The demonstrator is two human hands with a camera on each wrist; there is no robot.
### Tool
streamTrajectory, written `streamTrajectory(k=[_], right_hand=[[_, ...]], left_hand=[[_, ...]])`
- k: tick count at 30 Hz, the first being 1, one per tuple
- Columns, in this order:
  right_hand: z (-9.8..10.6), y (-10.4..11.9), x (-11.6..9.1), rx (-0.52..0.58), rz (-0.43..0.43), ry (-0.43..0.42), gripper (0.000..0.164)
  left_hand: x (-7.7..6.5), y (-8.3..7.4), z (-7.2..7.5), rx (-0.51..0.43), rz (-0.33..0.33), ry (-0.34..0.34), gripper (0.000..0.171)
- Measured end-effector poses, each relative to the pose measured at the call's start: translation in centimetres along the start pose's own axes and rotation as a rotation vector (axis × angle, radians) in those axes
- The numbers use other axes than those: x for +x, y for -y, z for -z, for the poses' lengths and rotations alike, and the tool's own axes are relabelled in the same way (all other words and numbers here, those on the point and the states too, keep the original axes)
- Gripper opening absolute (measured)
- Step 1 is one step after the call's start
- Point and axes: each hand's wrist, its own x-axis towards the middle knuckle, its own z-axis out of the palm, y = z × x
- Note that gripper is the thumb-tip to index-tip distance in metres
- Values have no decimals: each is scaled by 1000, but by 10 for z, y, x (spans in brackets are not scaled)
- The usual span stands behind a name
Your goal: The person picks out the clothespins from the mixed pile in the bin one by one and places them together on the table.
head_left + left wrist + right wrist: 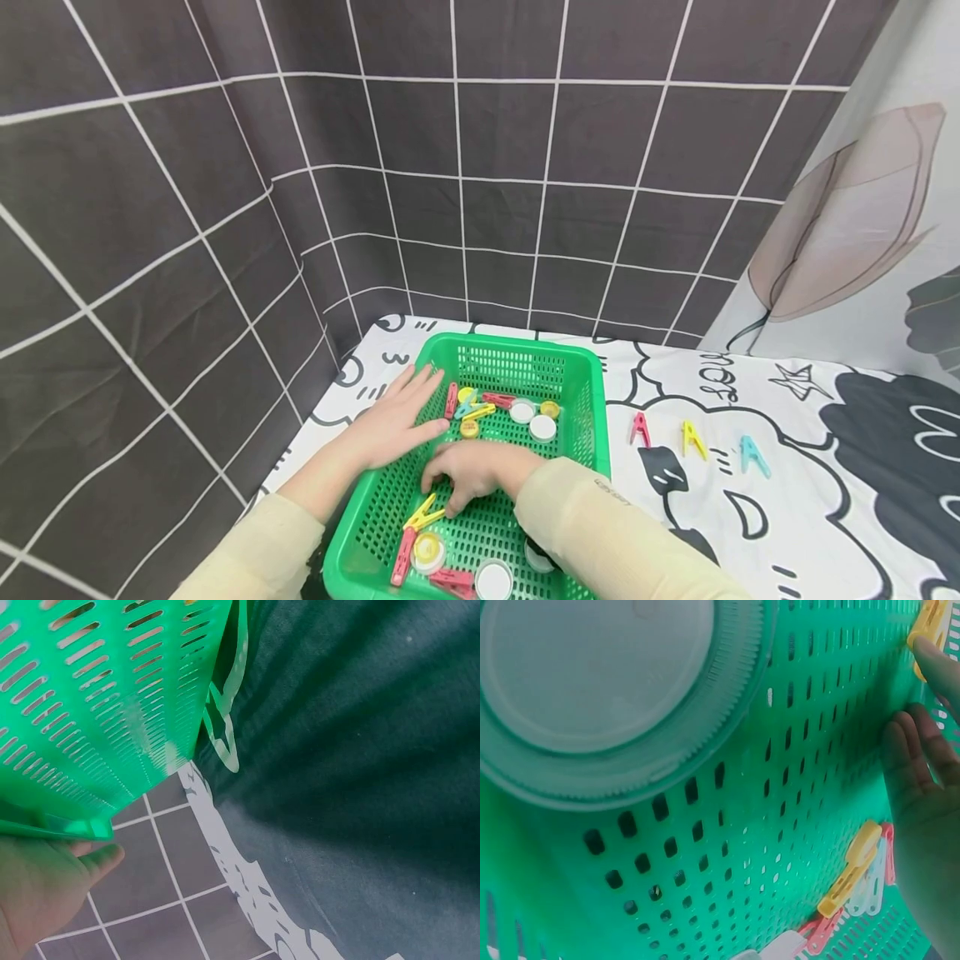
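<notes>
A green slotted plastic basket (597,392) holds clothespins and round caps. My left hand (393,425) rests at the basket's left rim with its fingers straight; in the left wrist view its thumb is just below the rim. My right hand (472,471) reaches down inside, fingers bent and spread from the thumb. A yellow clothespin (422,517) lies right at the thumb tip, and the right wrist view shows the thumb overlapping it with nothing gripped between thumb and fingers. Below it are a pink clothespin (403,557) and a yellow cap (427,548) atop a white one.
Red, yellow and blue clothespins (753,456) stand in a row on the patterned cloth (795,517) right of the basket. Inside its far end, several clothespins and caps cluster, including a white cap (543,427). A dark gridded curtain (495,208) hangs behind and at left.
</notes>
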Motion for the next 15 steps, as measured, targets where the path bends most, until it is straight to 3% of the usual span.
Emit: streamTrajectory(k=[6,15], right_hand=[[-3,-1,1,-6,4,4,41],[0,4,0,5,32,-11,30]], left_hand=[[1,1,-2,-1,-1,1,82],[0,1,-1,-11,-9,-9,76]])
